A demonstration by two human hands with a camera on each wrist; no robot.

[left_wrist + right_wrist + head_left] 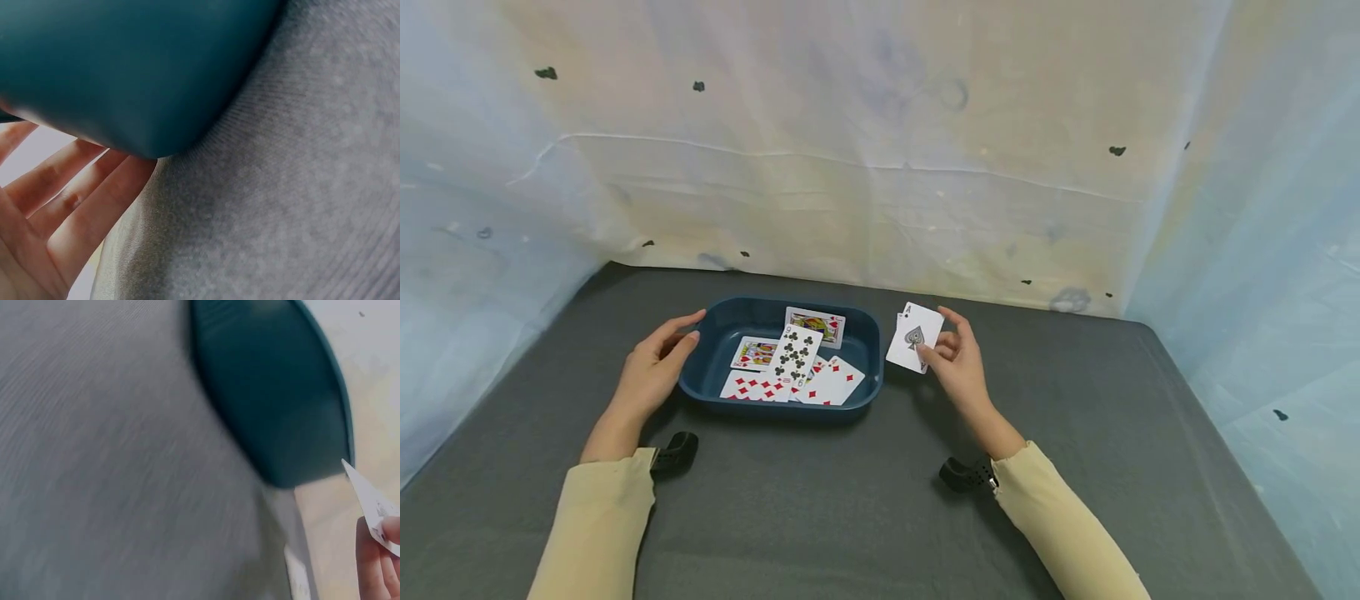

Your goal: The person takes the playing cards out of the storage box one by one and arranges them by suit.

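just right of the blue tray (730,405), above the worktop (820,508), the ace of spades (913,337) is pinched between thumb and fingers of the right hand (961,358). the left hand (651,373), fingers extended and spread, touches the tray's left end. within the tray, a clubs card (794,350) partly covers diamonds cards (745,388) and face cards (751,353). edges of another card (899,317) show behind the ace, its face hidden. the right-wrist view cuts off the ace and blurs a pale card on the worktop; in the left-wrist view, the tray hides the left fingertips.
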